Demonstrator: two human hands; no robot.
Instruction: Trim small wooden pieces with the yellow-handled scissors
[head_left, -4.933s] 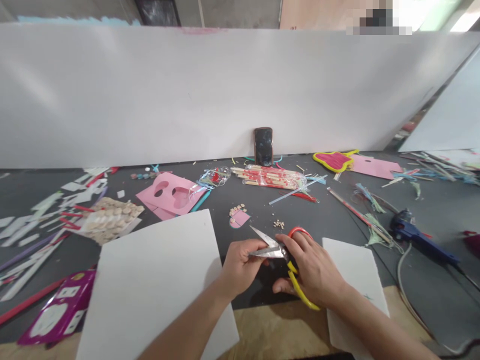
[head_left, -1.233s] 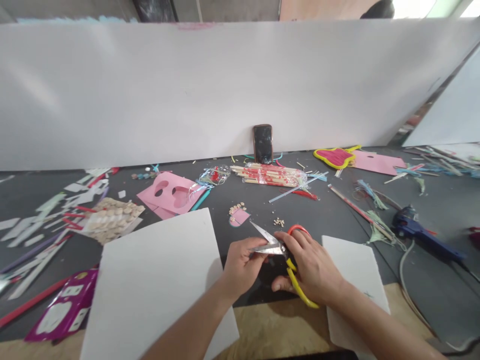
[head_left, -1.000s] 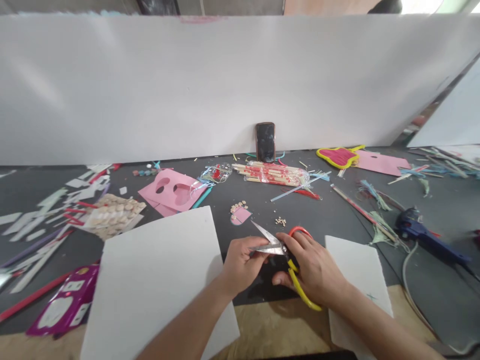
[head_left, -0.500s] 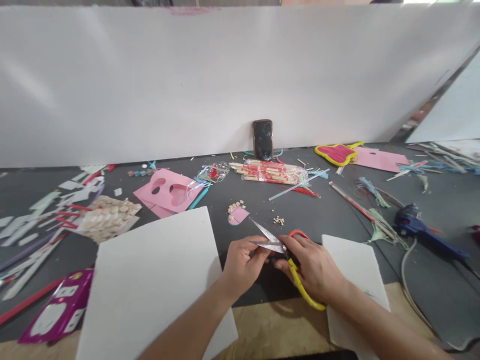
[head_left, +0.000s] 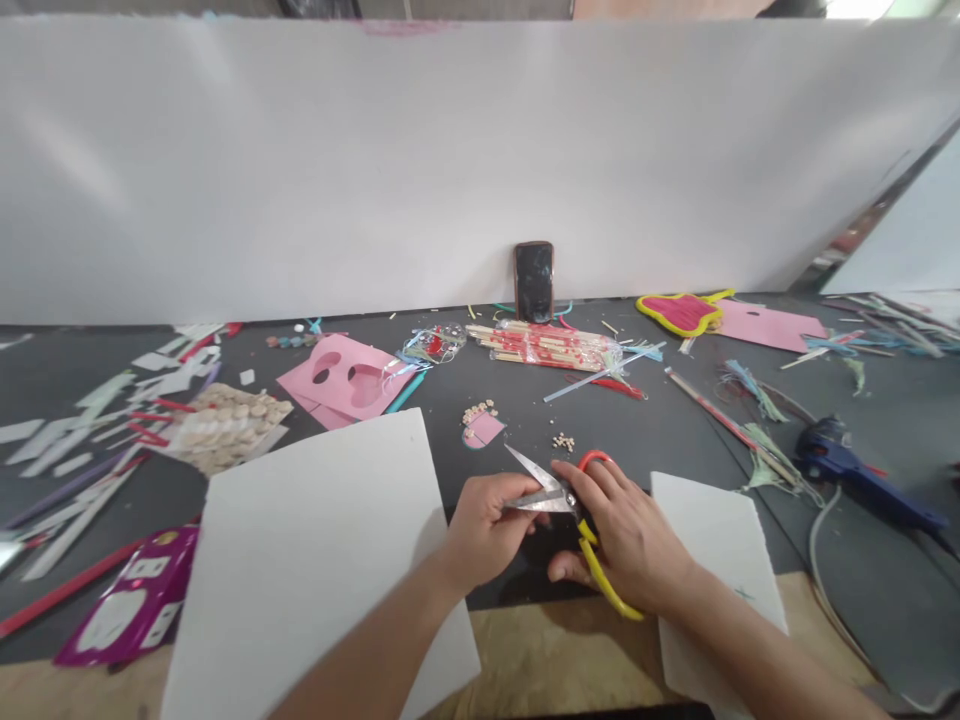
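Observation:
My right hand holds a pair of scissors with red and yellow handles. The blades are spread apart and point left, and the thumb is held away from the fingers. Close by, my left hand is closed in a pinch against the lower blade; whatever its fingertips hold is hidden. Just beyond the hands lies a small pink heart-shaped piece with beige bits along its upper edge. A small heap of similar bits sits to its right.
White boards lie under my left forearm and right arm. A phone leans on the white partition behind bundled sticks. Pink cut-out sheets and white scraps are at left; a blue glue gun with its cord is at right.
My right thumb has moved away from the fingers, and the scissor handles have shifted slightly. My left hand keeps its pinch by the blade. The whole view has shifted a little.

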